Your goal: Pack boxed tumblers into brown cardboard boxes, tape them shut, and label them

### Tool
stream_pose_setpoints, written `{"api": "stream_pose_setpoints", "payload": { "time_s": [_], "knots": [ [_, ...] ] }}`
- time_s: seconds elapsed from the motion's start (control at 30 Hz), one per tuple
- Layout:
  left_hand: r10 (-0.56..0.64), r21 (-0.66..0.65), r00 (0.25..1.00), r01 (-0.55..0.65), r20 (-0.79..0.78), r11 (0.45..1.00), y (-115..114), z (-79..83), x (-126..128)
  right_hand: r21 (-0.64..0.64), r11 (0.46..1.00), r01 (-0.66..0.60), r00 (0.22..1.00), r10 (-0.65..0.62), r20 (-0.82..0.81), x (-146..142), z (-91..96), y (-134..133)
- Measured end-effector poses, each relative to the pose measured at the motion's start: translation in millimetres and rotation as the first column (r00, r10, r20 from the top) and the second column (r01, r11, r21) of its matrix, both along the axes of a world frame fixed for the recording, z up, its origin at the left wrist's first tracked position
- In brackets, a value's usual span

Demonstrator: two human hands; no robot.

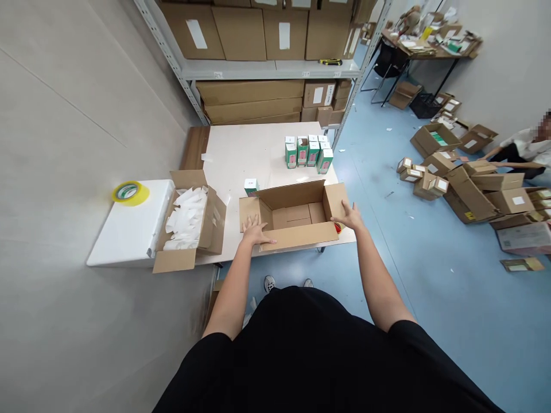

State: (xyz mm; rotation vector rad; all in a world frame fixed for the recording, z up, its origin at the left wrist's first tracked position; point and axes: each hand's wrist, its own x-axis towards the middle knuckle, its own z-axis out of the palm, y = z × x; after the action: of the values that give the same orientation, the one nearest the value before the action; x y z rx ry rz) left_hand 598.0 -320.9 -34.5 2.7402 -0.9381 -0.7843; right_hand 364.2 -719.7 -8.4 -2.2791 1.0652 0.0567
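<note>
An empty cardboard box point(298, 236) with its flaps folded out lies near the front edge of the white table point(241, 149). My left hand point(255, 234) rests with spread fingers on its left flap and front corner. At the other end, my right hand point(350, 218) touches the right flap, thumb and fingers apart. A red and yellow round thing point(338, 228), partly hidden, sits under the right front corner. Just behind the box stands one small white-and-green carton point(251, 186). Several more green cartons point(313, 154) stand in a group at the back right.
To the left, an open box of white paper point(187, 218) stands beside a white block point(129, 229) carrying a yellow tape roll point(130, 193). A shelf of cartons point(271, 69) holds a yellow-black cutter point(330, 62). Boxes point(486, 195) and a person point(527, 149) are at right.
</note>
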Motion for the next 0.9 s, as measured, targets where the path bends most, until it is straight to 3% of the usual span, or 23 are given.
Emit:
{"api": "stream_pose_setpoints", "payload": {
  "time_s": [0.2,0.4,0.7,0.9],
  "knots": [
    [0.058,-0.149,0.997,-0.065,-0.046,0.987,0,-20.7,-9,-0.091,0.996,-0.023,0.992,0.011,-0.123,29,-19.7,28],
    [0.136,-0.27,0.991,-0.131,0.002,0.954,-8,-35.4,-26,0.131,0.991,-0.034,0.996,0.044,-0.077,42,-27.5,36],
    [0.235,-0.314,0.971,-0.211,0.041,0.926,-10,-27.5,-45,0.28,0.959,-0.052,0.984,0.002,0.176,35,-15.4,45],
    [0.351,-0.371,0.934,-0.303,0.068,0.878,32,-17.5,-33,0.379,0.917,-0.127,0.959,0.016,0.283,47,-4.0,72]
  ]
}}
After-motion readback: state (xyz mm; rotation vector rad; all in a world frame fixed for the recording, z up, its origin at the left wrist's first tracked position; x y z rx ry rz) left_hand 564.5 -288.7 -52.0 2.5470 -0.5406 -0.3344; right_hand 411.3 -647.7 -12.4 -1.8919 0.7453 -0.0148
